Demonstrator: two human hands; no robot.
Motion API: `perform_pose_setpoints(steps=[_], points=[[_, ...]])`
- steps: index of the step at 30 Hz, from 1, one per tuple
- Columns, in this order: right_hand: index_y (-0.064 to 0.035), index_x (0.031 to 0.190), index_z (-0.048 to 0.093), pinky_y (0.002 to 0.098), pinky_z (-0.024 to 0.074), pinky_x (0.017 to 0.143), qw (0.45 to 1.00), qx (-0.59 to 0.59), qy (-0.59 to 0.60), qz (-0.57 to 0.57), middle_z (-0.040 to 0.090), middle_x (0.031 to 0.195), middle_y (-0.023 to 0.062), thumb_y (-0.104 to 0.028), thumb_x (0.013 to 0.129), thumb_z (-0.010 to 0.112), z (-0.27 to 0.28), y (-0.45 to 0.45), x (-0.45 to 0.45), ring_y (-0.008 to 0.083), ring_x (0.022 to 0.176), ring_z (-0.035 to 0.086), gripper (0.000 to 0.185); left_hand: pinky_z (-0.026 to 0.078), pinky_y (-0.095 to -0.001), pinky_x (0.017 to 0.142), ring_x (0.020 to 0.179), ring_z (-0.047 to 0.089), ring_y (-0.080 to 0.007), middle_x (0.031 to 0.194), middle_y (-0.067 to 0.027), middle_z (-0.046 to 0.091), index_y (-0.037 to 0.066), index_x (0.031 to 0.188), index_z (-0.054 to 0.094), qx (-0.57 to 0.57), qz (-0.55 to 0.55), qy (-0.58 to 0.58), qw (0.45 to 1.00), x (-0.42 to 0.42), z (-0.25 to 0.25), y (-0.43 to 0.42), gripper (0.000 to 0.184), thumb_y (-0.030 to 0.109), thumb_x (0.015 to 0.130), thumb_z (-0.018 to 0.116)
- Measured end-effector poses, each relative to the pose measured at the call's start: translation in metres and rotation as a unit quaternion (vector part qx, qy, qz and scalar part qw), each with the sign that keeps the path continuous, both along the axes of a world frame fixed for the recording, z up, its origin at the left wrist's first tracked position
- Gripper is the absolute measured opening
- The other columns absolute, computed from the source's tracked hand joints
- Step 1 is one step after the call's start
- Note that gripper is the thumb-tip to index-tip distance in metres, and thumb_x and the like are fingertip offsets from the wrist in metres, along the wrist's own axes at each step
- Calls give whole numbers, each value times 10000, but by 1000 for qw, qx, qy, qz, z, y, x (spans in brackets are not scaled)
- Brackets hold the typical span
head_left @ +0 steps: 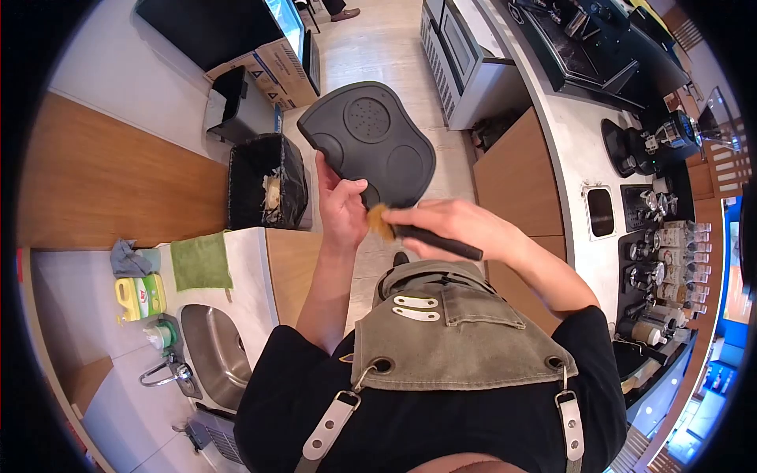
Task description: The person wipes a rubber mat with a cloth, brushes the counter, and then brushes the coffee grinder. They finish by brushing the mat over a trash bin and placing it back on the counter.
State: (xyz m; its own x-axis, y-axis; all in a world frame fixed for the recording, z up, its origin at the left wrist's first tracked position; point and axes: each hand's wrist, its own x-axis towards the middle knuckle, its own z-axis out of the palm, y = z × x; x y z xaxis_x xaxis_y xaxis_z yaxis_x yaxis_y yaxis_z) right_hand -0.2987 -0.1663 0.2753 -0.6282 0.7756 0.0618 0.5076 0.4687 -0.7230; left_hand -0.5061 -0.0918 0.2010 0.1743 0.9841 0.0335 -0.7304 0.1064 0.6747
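Observation:
My left hand (342, 206) grips the near left edge of a black rubber tamping mat (372, 154), thumb on top. The mat is held up in the air over the floor, its top with round recesses facing me; one recess has small raised dots. In my right hand (451, 223) is a brush (441, 241) with a black handle and tan bristles. The bristles are at the mat's near edge, close to my left hand; whether they touch the mat I cannot tell.
A lined trash bin (268, 185) with waste inside stands beyond the left counter. That counter holds a sink (214, 355) and a green cloth (200, 262). Along the right counter are an espresso machine (583, 55), a grinder (670, 138) and several jars. A person's shoe (344, 14) shows far ahead.

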Motion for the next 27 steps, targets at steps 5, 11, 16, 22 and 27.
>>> perform_pose_setpoints(steps=[5, 11, 16, 22, 27], points=[[-28, 1366, 608, 399, 560, 926, 978, 60, 96, -173, 712, 1208, 191, -150, 1001, 604, -9, 35, 57, 330, 1070, 718, 385, 505, -499, 1096, 1298, 559, -274, 1388, -84, 563, 170, 1472, 434, -38, -34, -63, 997, -7, 3, -7, 745, -99, 781, 501], [-21, 1362, 626, 334, 570, 867, 982, -8, 160, -101, 743, 1019, 127, -225, 999, 652, -16, 31, 50, 206, 922, 721, 417, 482, -502, 1126, 1371, 522, -301, 1458, -99, 534, 173, 1521, 396, -1, -107, -61, 992, -7, 3, -6, 796, -103, 780, 485], [-24, 1361, 629, 310, 567, 822, 991, -51, 78, -93, 751, 952, 94, -229, 981, 670, 21, 20, 24, 160, 829, 710, 434, 468, -500, 1143, 1403, 499, -307, 1525, -119, 490, 190, 1573, 345, -10, -144, -75, 987, -6, -7, -10, 860, -105, 776, 472], [-21, 1305, 675, 295, 562, 749, 956, -14, 233, -181, 748, 919, 112, -198, 986, 645, 6, 48, 30, 112, 781, 687, 366, 467, -501, 1144, 1409, 492, -312, 1539, -131, 472, 199, 1585, 338, -6, -192, -74, 979, -5, -10, -19, 880, -101, 769, 469], [-17, 1299, 679, 294, 555, 728, 949, -42, 190, -249, 734, 844, 71, -224, 983, 644, 25, 63, 33, 113, 763, 689, 380, 468, -478, 1137, 1401, 498, -304, 1507, -135, 492, 164, 1585, 323, -6, -232, -39, 972, -11, 4, -28, 868, -93, 770, 479]])
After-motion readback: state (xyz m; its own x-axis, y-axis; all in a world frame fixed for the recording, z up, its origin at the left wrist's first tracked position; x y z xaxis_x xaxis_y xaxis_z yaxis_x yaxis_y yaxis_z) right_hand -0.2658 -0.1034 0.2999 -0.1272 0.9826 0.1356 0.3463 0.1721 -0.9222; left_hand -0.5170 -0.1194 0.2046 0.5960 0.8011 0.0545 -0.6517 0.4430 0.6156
